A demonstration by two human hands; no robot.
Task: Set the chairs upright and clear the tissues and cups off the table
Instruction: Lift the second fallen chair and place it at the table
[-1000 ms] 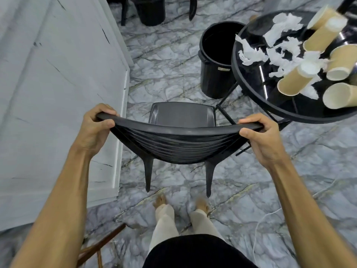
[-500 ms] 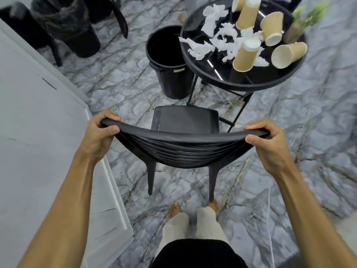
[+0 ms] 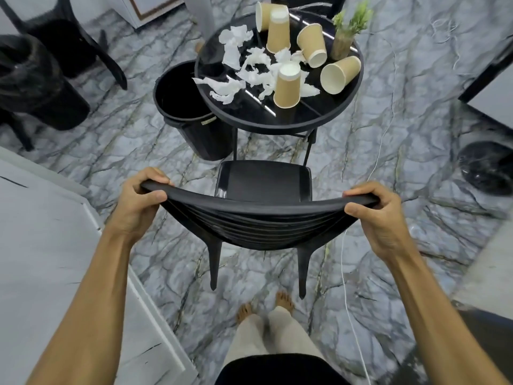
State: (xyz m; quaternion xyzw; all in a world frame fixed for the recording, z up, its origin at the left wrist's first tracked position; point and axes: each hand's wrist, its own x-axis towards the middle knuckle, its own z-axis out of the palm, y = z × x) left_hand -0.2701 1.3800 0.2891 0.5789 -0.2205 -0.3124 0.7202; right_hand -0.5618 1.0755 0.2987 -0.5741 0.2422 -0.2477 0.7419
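A black chair (image 3: 263,184) stands upright in front of me, its seat facing the round black table (image 3: 249,120). My left hand (image 3: 138,202) grips the left end of its curved backrest and my right hand (image 3: 380,218) grips the right end. On the table lie crumpled white tissues (image 3: 249,68) and several tan paper cups (image 3: 287,86); two stand upside down, the others lie on their sides. A small green plant (image 3: 347,31) stands at the table's far right.
An open black bin (image 3: 191,118) stands on the floor left of the table. Another black chair (image 3: 77,43) and a bagged bin (image 3: 33,84) are at far left. A white panel (image 3: 55,259) borders my left. A white cable (image 3: 349,315) runs along the marble floor.
The view has swung so the table sits straight ahead of the chair instead of at upper right. Both hands keep their grip on the backrest.
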